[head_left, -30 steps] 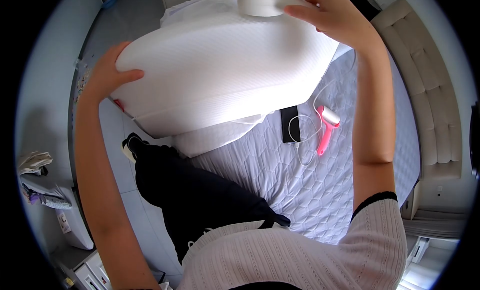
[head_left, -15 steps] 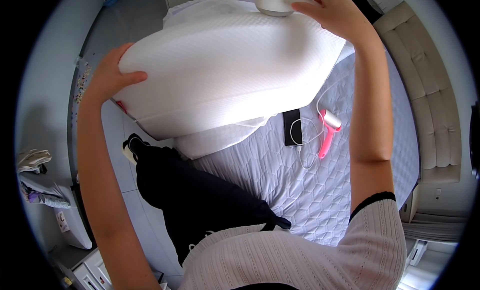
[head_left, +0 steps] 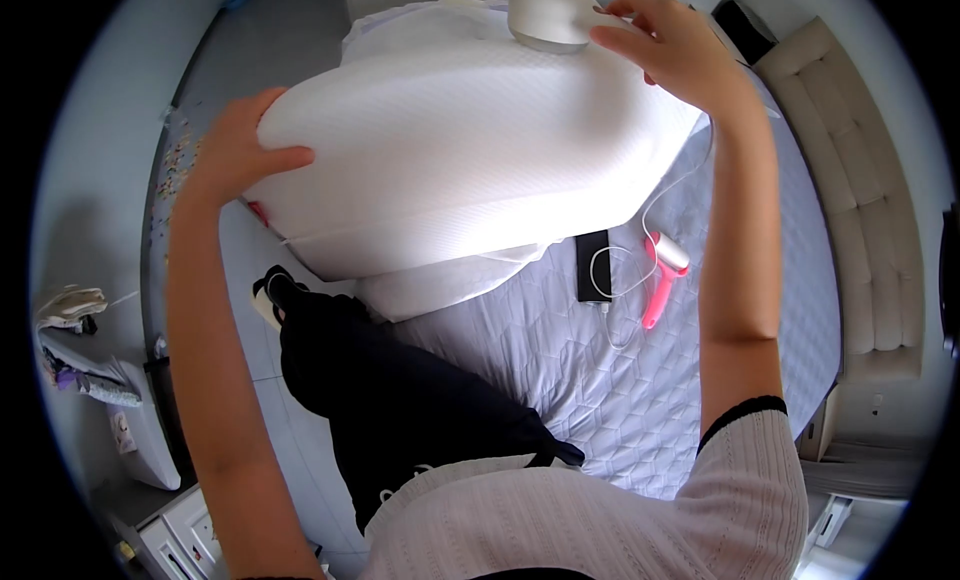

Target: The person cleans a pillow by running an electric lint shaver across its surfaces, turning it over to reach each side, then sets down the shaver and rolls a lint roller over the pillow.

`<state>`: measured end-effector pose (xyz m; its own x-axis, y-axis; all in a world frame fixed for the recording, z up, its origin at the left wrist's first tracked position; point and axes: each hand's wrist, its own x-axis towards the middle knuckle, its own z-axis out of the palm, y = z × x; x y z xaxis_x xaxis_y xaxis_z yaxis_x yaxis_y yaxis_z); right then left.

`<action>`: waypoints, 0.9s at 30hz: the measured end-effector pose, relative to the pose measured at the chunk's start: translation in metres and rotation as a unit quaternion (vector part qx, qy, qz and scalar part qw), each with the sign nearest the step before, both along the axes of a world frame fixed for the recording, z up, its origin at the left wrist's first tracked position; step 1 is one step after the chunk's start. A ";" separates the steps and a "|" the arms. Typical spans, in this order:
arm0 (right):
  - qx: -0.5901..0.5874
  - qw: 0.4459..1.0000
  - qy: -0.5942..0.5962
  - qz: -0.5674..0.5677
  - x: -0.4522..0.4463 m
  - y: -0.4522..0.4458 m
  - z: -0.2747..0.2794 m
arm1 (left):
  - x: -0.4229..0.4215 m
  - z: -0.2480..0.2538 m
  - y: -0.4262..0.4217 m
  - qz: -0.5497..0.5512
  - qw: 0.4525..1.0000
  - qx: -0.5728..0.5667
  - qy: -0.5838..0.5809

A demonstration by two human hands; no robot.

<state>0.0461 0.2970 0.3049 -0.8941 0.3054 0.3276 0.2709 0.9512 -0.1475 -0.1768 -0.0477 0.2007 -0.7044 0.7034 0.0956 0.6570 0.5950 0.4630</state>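
Observation:
A large white pillow [head_left: 450, 170] with a fine quilted texture stands tilted up in front of me. My left hand [head_left: 245, 150] grips its left end, thumb on the near face and fingers round the edge. In my right hand [head_left: 670, 45] is the handle of a white, round-headed lint shaver [head_left: 548, 15]. Its grey-rimmed underside rests on or just above the pillow's upper edge; contact is hard to tell. A white cable [head_left: 665, 185] passes behind my right forearm and down to a black power bank or phone [head_left: 592, 265] on the bed.
A pink lint roller [head_left: 660, 280] lies beside the cable on the grey quilted mattress cover [head_left: 500, 350]. Thin white fabric [head_left: 450, 285] sits under the pillow. A padded beige headboard [head_left: 850, 180] stands at the right, and tiled floor [head_left: 285, 420] shows at the left.
The whole view has shifted slightly, so most things appear lower and to the right. The lint shaver has come a little nearer to me along the pillow's top. Both grips stay the same.

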 end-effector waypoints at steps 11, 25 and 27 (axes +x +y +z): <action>-0.067 0.997 0.019 0.031 0.009 -0.002 -0.006 | 0.006 -0.012 -0.021 0.031 0.974 0.192 -0.116; -0.231 0.971 0.050 -0.027 0.068 0.009 -0.024 | 0.065 -0.010 0.024 0.093 0.855 0.472 -0.193; -0.195 0.975 0.107 0.005 0.075 0.002 -0.048 | 0.072 -0.008 0.032 0.102 0.858 0.468 -0.183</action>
<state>0.1209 0.2990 0.2573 -0.8217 0.4360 0.3670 0.1856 0.8136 -0.5510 -0.1053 -0.0161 0.1927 -0.9070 0.2975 0.2982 0.2920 -0.0660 0.9541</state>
